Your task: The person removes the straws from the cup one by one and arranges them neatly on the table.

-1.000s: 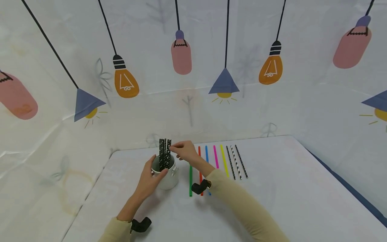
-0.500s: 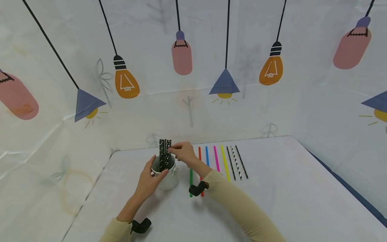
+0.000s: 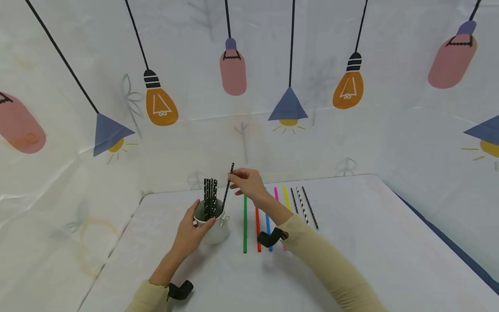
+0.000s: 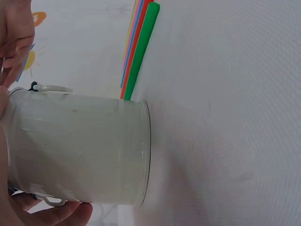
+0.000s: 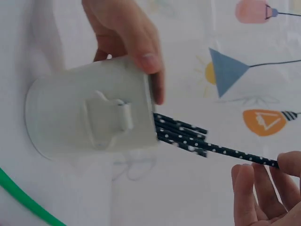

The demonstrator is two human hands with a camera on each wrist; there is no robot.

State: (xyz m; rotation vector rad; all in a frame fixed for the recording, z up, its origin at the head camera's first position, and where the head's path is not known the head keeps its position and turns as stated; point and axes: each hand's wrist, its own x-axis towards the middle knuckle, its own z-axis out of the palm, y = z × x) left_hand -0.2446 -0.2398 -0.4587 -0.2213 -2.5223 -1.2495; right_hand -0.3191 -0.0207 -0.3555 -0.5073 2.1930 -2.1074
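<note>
A small white pail [image 3: 215,234] with side handles stands upright on the table. My left hand [image 3: 191,236] grips it round the rim, the thumb on the near side, as the right wrist view also shows. Several black straws with white dots [image 3: 209,197] stand in the pail and lean together. Between thumb and fingers my right hand [image 3: 249,184] pinches one black dotted straw [image 3: 227,190] near its top. This straw sticks up higher than the others, tilted right, and its lower end is hidden inside the pail [image 5: 70,113].
Right of the pail lies a row of straws: green [image 3: 245,225], red [image 3: 258,234], blue [image 3: 268,225], pink [image 3: 276,193], yellow [image 3: 286,199], then black-and-white patterned straws [image 3: 309,208]. My right forearm crosses above some of them. A white sheet with printed lamps [image 3: 288,106] hangs behind the table [image 3: 370,242].
My right hand has moved up and to the right, drawing one dotted straw away from the bunch and partly out of the pail. The left hand keeps its hold on the pail.
</note>
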